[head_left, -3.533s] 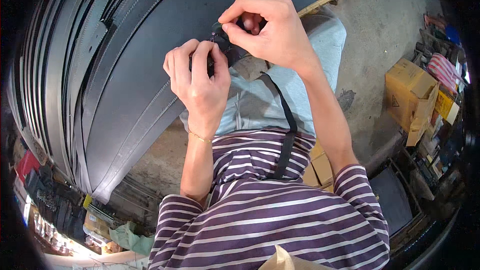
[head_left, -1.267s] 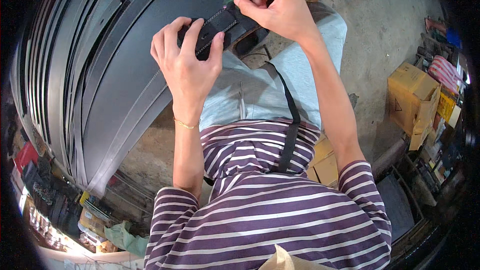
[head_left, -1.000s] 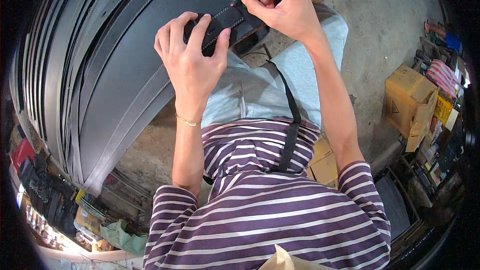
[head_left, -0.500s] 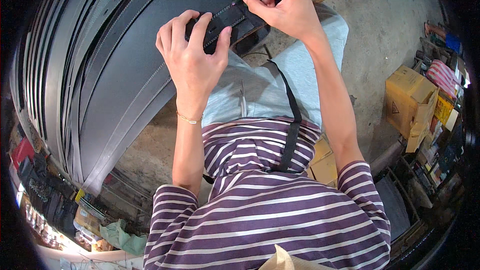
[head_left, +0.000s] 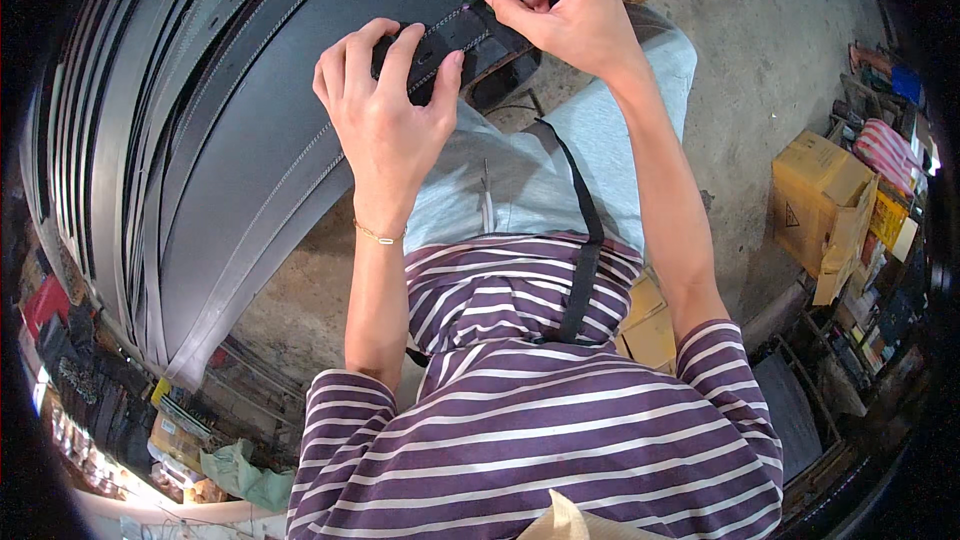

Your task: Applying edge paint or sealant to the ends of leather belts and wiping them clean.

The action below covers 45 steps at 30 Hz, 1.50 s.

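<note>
Belt strap (head_left: 455,35), black with a line of holes, spans between both hands above the person's lap. The left hand (head_left: 385,110) curls its fingers over the strap from below; the right hand (head_left: 560,10) pinches the end just beside it, fingertips closed tight. It looks light and bendy yet firm along its length, best gripped flat-on. More belts (head_left: 150,140) hang crowding beyond the left hand; cardboard boxes (head_left: 825,205) sit well off past the right arm.

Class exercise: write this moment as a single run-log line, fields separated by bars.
left hand: grips black strap | right hand: pinches strap end | behind: stacked dark strips | right: cardboard box on floor
</note>
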Motion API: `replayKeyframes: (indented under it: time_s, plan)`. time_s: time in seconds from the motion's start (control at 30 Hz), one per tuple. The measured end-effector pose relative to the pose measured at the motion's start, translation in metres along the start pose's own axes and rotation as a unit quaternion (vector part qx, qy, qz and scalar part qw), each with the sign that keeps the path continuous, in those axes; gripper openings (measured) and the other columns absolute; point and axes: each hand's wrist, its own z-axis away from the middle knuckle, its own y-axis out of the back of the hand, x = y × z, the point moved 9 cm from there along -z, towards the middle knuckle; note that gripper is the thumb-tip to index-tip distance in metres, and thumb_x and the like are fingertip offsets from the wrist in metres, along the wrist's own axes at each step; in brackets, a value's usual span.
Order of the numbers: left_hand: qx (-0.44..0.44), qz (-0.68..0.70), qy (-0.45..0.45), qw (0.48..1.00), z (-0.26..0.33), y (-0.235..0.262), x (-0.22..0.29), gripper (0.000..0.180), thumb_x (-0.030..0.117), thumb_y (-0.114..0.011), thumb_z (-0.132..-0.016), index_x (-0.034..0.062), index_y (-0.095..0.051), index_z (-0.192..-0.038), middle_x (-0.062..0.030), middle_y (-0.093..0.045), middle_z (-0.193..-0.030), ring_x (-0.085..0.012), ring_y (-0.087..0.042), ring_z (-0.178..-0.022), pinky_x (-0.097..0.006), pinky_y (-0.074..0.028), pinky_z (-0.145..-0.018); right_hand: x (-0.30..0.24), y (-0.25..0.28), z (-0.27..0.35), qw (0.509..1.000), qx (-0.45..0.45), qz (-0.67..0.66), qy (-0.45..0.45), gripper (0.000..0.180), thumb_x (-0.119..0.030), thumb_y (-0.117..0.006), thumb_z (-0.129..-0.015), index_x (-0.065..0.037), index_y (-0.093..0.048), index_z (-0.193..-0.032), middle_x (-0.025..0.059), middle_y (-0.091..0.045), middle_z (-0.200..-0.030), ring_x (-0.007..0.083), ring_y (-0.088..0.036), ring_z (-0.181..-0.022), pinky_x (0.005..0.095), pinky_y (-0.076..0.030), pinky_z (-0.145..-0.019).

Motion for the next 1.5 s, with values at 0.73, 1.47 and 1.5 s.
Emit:
replayKeyframes:
  time_s: [0.73,1.47,1.5]
  plan:
    - [-0.003,-0.004,0.004,1.0,0.0,-0.003,0.001,0.033,0.025,-0.082,-0.075,0.0069,-0.073,-0.101,-0.0065,-0.062,-0.109,-0.0275,-0.054,-0.105,-0.043,-0.038,-0.099,0.0,0.002,0.0,1.0,0.01,0.009,-0.008,0.009,-0.002,-0.076,-0.079,0.001,-0.071,-0.086,0.0033,-0.064,-0.068,0.0055,-0.054,-0.057,0.0225,-0.042,-0.052]
    - [0.007,0.135,0.073,0.988,-0.043,-0.012,0.002,0.036,0.021,-0.077,-0.082,0.0001,-0.067,-0.111,-0.0167,-0.067,-0.111,-0.0355,-0.063,-0.105,-0.043,-0.049,-0.094,0.065,0.087,0.06,0.89,0.251,-0.372,-0.082,0.019,-0.001,-0.069,-0.091,0.002,-0.066,-0.11,0.0092,-0.069,-0.095,0.015,-0.066,-0.08,0.0279,-0.053,-0.068]
    - [0.029,0.114,0.026,0.993,-0.059,-0.012,0.021,0.034,0.021,-0.076,-0.085,-0.0006,-0.069,-0.11,-0.0182,-0.069,-0.111,-0.0354,-0.067,-0.101,-0.042,-0.052,-0.088,0.071,0.099,0.078,0.883,0.288,-0.358,-0.096,0.018,-0.002,-0.07,-0.091,0.002,-0.066,-0.108,0.0083,-0.069,-0.094,0.015,-0.066,-0.078,0.0291,-0.054,-0.068]
